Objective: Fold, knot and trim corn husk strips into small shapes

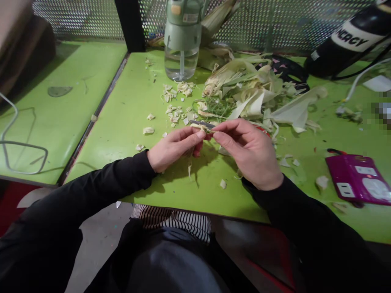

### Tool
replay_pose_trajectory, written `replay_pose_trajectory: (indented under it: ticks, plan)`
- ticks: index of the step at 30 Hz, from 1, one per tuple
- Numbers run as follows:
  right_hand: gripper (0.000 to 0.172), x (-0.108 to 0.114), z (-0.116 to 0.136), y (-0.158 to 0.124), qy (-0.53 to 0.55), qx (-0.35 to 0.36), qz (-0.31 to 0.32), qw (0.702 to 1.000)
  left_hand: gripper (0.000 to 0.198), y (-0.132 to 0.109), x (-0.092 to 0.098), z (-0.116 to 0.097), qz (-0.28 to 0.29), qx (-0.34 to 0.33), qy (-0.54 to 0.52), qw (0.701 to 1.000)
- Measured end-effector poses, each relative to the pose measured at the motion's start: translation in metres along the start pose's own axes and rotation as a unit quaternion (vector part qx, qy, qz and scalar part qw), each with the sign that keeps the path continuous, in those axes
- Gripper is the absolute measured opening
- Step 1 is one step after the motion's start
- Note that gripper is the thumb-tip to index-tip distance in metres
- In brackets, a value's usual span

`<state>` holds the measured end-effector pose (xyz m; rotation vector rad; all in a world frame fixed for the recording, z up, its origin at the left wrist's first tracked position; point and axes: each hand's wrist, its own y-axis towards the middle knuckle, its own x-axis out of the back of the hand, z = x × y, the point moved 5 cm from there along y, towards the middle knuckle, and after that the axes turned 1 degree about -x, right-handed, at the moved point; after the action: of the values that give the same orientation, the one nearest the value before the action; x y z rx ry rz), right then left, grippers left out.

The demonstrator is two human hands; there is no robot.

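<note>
My left hand (180, 146) is closed on a small pale piece of husk (198, 127) above the green table (183, 191). Close against it, my right hand (252, 152) has its thumb and forefinger pinched at the piece's right end. A thin dark blade (203, 123) lies along the piece between the hands; its handle is hidden, and a bit of red (263, 131) shows behind my right hand. Thin strands hang below the fingers. Just beyond my hands are cut pale scraps (174, 112) and a heap of corn husks (253, 95) with green shreds.
A green-topped water bottle (182, 44) stands at the back by a perforated metal screen (259, 28). At the right are a black bottle (345, 44), a white cable and a purple pouch (359, 177). A seam between tables and a looped cable (24, 173) lie left.
</note>
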<state>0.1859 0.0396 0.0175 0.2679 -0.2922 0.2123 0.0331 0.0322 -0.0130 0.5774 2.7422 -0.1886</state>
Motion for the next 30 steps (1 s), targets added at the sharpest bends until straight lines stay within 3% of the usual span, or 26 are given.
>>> replay_pose_trajectory:
  ticks: [7, 10, 15, 18, 23, 30]
  plan:
    - [0.002, 0.0, 0.016, -0.007, -0.104, 0.131, -0.024, 0.986, 0.028, 0.002, 0.008, -0.007, -0.028, -0.105, 0.139, 0.984]
    - [0.01, 0.003, 0.012, -0.006, -0.068, 0.095, -0.023, 0.993, 0.031, 0.001, 0.008, -0.008, -0.027, -0.127, 0.173, 0.976]
    - [0.021, 0.004, 0.005, -0.002, -0.028, 0.021, -0.012, 0.999, 0.03, -0.005, -0.003, -0.014, 0.05, -0.134, 0.198, 0.97]
    - [0.02, -0.001, 0.004, -0.002, -0.022, 0.029, 0.013, 0.999, 0.033, -0.008, -0.006, -0.017, 0.048, -0.106, 0.193, 0.974]
    - [0.019, -0.001, 0.008, -0.004, -0.035, 0.046, 0.001, 0.998, 0.035, -0.009, -0.008, -0.018, 0.041, -0.081, 0.164, 0.982]
    - [0.006, 0.005, 0.026, -0.006, -0.106, 0.105, -0.017, 0.989, 0.038, -0.007, -0.006, -0.016, 0.062, -0.101, 0.158, 0.98]
